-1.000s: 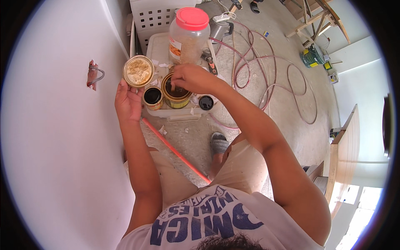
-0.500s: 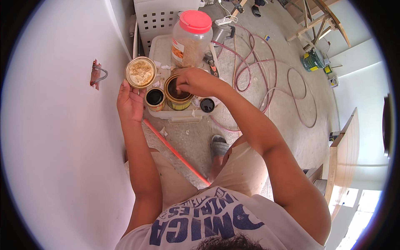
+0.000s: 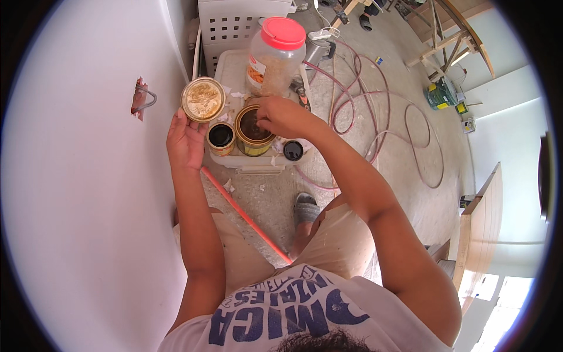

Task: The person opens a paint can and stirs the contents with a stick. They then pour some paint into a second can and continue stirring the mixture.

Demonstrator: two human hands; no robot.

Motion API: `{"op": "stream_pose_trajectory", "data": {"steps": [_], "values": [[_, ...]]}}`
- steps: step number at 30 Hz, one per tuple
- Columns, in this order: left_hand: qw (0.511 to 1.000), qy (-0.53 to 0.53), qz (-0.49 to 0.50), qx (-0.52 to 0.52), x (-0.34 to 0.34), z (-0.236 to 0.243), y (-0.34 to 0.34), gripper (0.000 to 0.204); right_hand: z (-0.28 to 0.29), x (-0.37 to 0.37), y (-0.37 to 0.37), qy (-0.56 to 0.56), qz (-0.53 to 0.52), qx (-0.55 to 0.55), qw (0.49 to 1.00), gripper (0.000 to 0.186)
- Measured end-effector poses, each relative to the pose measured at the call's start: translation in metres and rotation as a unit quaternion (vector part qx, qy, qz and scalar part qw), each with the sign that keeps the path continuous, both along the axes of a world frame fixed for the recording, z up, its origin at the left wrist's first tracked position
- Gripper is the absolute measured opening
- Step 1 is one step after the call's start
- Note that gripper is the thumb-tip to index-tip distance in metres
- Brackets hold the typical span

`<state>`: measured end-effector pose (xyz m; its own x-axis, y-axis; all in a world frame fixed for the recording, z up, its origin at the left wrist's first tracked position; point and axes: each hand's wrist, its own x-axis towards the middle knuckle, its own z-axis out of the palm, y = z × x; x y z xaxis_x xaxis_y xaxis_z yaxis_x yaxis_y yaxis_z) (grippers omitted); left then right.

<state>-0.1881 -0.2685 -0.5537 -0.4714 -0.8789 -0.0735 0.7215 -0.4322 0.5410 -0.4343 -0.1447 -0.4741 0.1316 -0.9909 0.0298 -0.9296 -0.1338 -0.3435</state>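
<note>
My left hand [image 3: 186, 141] grips the lower edge of a gold-rimmed round tin [image 3: 203, 100], tilted up beside the wall. Its face is cream with brown smears; I cannot tell whether it is a lid or a full can. My right hand [image 3: 285, 119] is over the far right rim of a larger open can [image 3: 253, 139] with dark brown liquid inside. Its fingers are closed, and whatever they hold is hidden. Left of that can stands a smaller open can [image 3: 221, 136] of black liquid. To its right sits a small dark round container [image 3: 292, 151].
The cans stand on a white plastic bin lid [image 3: 234, 66] with paper scraps, a big red-lidded jar [image 3: 275, 58] and a red-and-black tool [image 3: 300, 94]. White crates [image 3: 234, 20] stand behind. A hose [image 3: 384, 111] coils on the floor; an orange-red pipe [image 3: 246, 214] lies near my legs.
The round tin in my left hand has shifted slightly right. My right fingers have moved a little toward the right side of the larger can, uncovering more of its liquid.
</note>
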Motion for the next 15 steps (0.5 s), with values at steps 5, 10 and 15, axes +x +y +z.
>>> {"op": "stream_pose_trajectory", "data": {"steps": [5, 10, 15], "values": [[1.0, -0.003, -0.004, 0.003, -0.003, 0.0, -0.001, 0.02, -0.009, -0.004, -0.003, 0.01, -0.03, -0.111, 0.993, 0.017], [1.0, -0.003, 0.003, 0.0, -0.001, 0.002, 0.0, 0.026, 0.016, -0.002, 0.011, -0.049, -0.009, -0.015, 0.999, 0.017], [1.0, 0.002, 0.008, 0.011, -0.001, -0.001, 0.0, 0.027, 0.058, -0.004, 0.028, -0.071, -0.048, -0.103, 0.991, 0.013]]}}
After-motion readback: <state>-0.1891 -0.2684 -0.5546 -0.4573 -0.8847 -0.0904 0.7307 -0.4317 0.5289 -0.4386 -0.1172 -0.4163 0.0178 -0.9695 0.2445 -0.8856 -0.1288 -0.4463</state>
